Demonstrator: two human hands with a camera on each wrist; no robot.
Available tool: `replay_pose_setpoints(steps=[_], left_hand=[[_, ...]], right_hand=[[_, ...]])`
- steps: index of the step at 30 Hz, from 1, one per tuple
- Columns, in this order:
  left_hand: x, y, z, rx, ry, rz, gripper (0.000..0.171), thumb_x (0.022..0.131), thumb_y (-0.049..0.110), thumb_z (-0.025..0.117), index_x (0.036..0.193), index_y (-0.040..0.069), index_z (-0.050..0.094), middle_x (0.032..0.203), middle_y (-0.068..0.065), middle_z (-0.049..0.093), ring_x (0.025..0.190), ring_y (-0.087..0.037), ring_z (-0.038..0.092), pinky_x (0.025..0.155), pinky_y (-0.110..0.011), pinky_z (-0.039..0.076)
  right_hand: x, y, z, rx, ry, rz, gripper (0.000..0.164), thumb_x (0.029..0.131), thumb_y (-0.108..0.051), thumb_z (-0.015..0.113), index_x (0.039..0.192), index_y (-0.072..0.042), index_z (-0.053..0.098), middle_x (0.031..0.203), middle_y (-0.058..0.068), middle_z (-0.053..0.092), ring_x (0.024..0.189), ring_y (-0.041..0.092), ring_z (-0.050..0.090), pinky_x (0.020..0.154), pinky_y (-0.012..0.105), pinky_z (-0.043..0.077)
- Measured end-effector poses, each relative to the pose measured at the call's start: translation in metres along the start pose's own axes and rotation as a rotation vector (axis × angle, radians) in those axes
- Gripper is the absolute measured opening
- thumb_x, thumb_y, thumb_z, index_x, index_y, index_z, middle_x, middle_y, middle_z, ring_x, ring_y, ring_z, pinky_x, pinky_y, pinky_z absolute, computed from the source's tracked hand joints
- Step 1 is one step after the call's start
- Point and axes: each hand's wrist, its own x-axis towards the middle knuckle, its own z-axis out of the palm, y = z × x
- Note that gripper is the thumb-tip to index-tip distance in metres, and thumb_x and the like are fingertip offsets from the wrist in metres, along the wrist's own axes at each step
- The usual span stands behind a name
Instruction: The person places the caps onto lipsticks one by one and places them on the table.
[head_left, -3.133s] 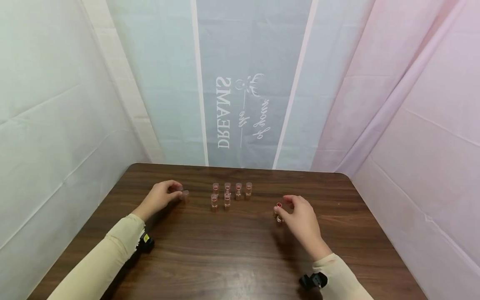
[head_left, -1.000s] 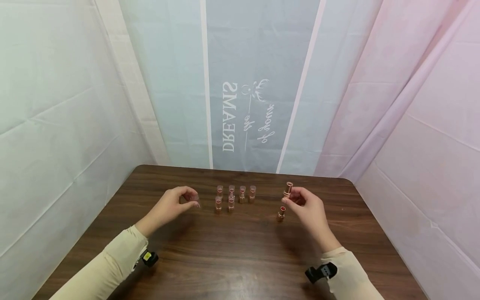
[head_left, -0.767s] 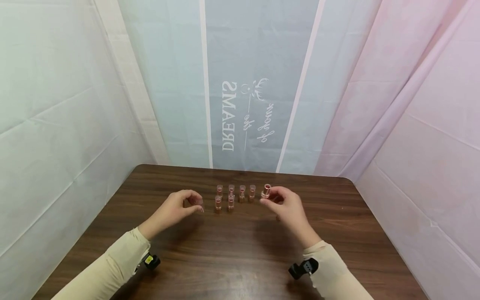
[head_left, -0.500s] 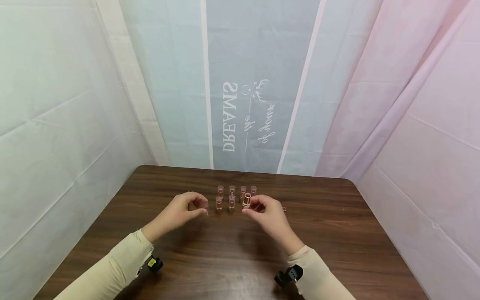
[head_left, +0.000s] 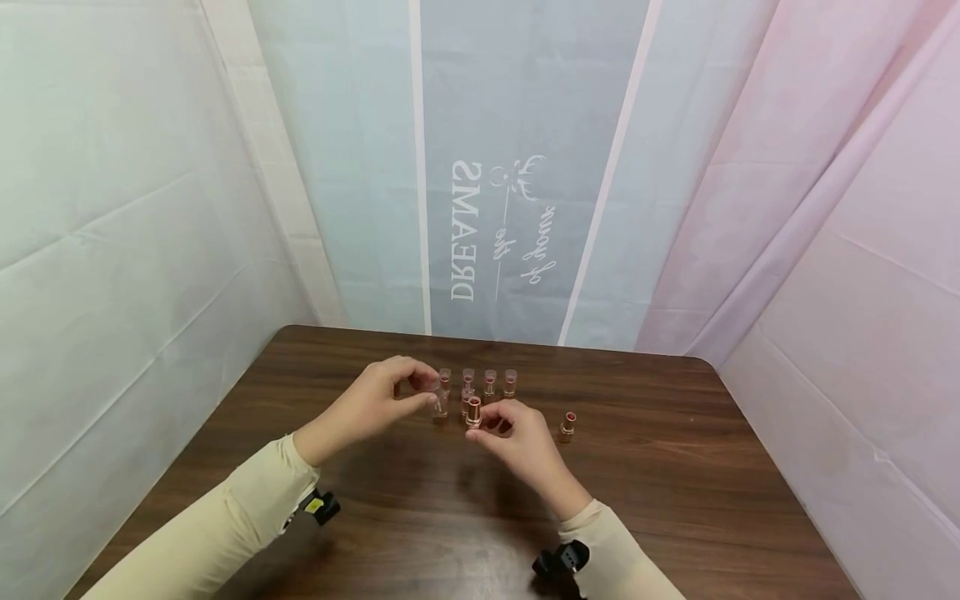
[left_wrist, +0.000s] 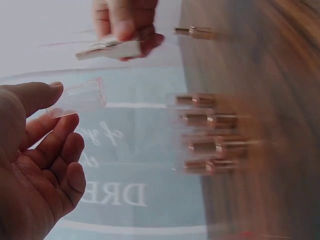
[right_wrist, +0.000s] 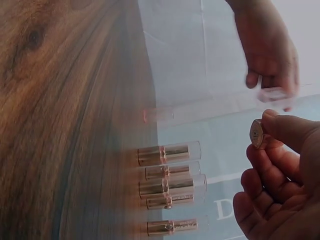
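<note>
My left hand (head_left: 378,404) pinches a clear lipstick cap (left_wrist: 82,97) between thumb and forefinger, raised off the table. Close by on the right, my right hand (head_left: 523,437) holds an uncapped gold lipstick (head_left: 474,414) upright by its base, its red tip showing. A small gap separates the cap from this lipstick. Behind the hands stand several capped lipsticks (head_left: 511,383) in two rows, the front ones partly covered by what I hold. Another uncapped lipstick (head_left: 568,425) stands alone to the right of my right hand.
One more clear cap (right_wrist: 159,115) stands on the table in the right wrist view; the left hand hides it in the head view. The dark wooden table (head_left: 420,533) ends at a back edge before a hanging printed cloth (head_left: 495,125).
My right hand has lifted one of the uncapped lipsticks and carried it left. The left hand has picked up a cap from the left side and moved right, so both hands are now close together.
</note>
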Motion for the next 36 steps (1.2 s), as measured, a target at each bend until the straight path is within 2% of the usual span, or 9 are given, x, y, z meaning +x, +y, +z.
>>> replay_pose_setpoints(steps=[4, 8, 12, 15, 19, 25, 30, 33, 36], left_hand=[[0.01, 0.013, -0.007, 0.002, 0.012, 0.038, 0.021, 0.092, 0.022, 0.08, 0.112, 0.017, 0.074, 0.099, 0.009, 0.068, 0.083, -0.019, 0.061, 0.068, -0.031, 0.051], [0.018, 0.023, -0.011, -0.004, 0.013, 0.074, 0.021, 0.092, 0.021, 0.08, 0.112, 0.017, 0.074, 0.099, 0.009, 0.069, 0.086, -0.022, 0.063, 0.069, -0.036, 0.052], [0.022, 0.03, -0.008, -0.005, -0.002, 0.104, 0.021, 0.092, 0.021, 0.08, 0.112, 0.018, 0.074, 0.099, 0.008, 0.069, 0.085, -0.017, 0.062, 0.068, -0.032, 0.051], [0.024, 0.033, -0.004, -0.001, -0.023, 0.115, 0.022, 0.091, 0.021, 0.08, 0.112, 0.017, 0.074, 0.099, 0.009, 0.069, 0.085, -0.011, 0.061, 0.068, -0.03, 0.051], [0.025, 0.034, 0.001, -0.022, -0.052, 0.116, 0.022, 0.09, 0.02, 0.081, 0.111, 0.016, 0.074, 0.098, 0.011, 0.069, 0.09, -0.008, 0.062, 0.074, -0.036, 0.054], [0.026, 0.033, 0.006, -0.037, -0.08, 0.104, 0.021, 0.09, 0.018, 0.081, 0.11, 0.017, 0.073, 0.098, 0.01, 0.069, 0.091, -0.012, 0.064, 0.077, -0.038, 0.056], [0.026, 0.032, 0.01, -0.013, -0.111, 0.121, 0.021, 0.091, 0.02, 0.08, 0.111, 0.017, 0.073, 0.098, 0.008, 0.069, 0.089, -0.015, 0.064, 0.07, -0.033, 0.055], [0.026, 0.032, 0.012, -0.005, -0.12, 0.127, 0.02, 0.092, 0.02, 0.08, 0.11, 0.017, 0.074, 0.098, 0.007, 0.069, 0.089, -0.015, 0.064, 0.07, -0.03, 0.054], [0.027, 0.034, 0.012, -0.003, -0.128, 0.128, 0.02, 0.092, 0.02, 0.079, 0.111, 0.017, 0.074, 0.099, 0.007, 0.069, 0.09, -0.016, 0.064, 0.071, -0.03, 0.054]], right_hand=[[0.0, -0.002, 0.002, -0.01, -0.019, -0.027, 0.016, 0.083, -0.021, 0.087, 0.095, -0.019, 0.077, 0.089, -0.007, 0.069, 0.083, 0.018, 0.067, 0.071, 0.026, 0.056], [0.0, -0.003, 0.004, -0.016, -0.039, -0.029, 0.014, 0.084, -0.022, 0.087, 0.093, -0.023, 0.076, 0.09, -0.011, 0.068, 0.084, 0.014, 0.065, 0.072, 0.031, 0.057], [-0.002, -0.002, 0.008, -0.012, -0.056, -0.028, 0.015, 0.083, -0.021, 0.087, 0.092, -0.024, 0.076, 0.089, -0.013, 0.068, 0.085, 0.014, 0.065, 0.073, 0.038, 0.058], [-0.002, -0.003, 0.009, -0.012, -0.057, -0.047, 0.015, 0.083, -0.021, 0.087, 0.094, -0.022, 0.077, 0.09, -0.012, 0.068, 0.085, 0.015, 0.066, 0.073, 0.04, 0.059], [-0.002, -0.005, 0.007, -0.01, -0.041, -0.056, 0.015, 0.083, -0.022, 0.087, 0.095, -0.021, 0.077, 0.09, -0.012, 0.068, 0.085, 0.016, 0.066, 0.073, 0.042, 0.058], [-0.001, -0.006, 0.004, 0.002, -0.032, -0.028, 0.016, 0.084, -0.022, 0.087, 0.095, -0.024, 0.076, 0.091, -0.013, 0.067, 0.085, 0.017, 0.066, 0.075, 0.044, 0.058], [-0.001, -0.007, 0.003, 0.015, -0.017, -0.029, 0.016, 0.085, -0.022, 0.086, 0.098, -0.025, 0.076, 0.093, -0.012, 0.067, 0.085, 0.016, 0.066, 0.074, 0.034, 0.058], [-0.002, -0.009, 0.002, 0.016, -0.003, -0.028, 0.017, 0.085, -0.022, 0.086, 0.098, -0.025, 0.076, 0.094, -0.013, 0.068, 0.084, 0.012, 0.065, 0.074, 0.027, 0.056], [-0.002, -0.009, 0.001, 0.018, 0.003, -0.034, 0.017, 0.085, -0.021, 0.086, 0.098, -0.024, 0.076, 0.094, -0.012, 0.068, 0.084, 0.011, 0.065, 0.074, 0.025, 0.055]])
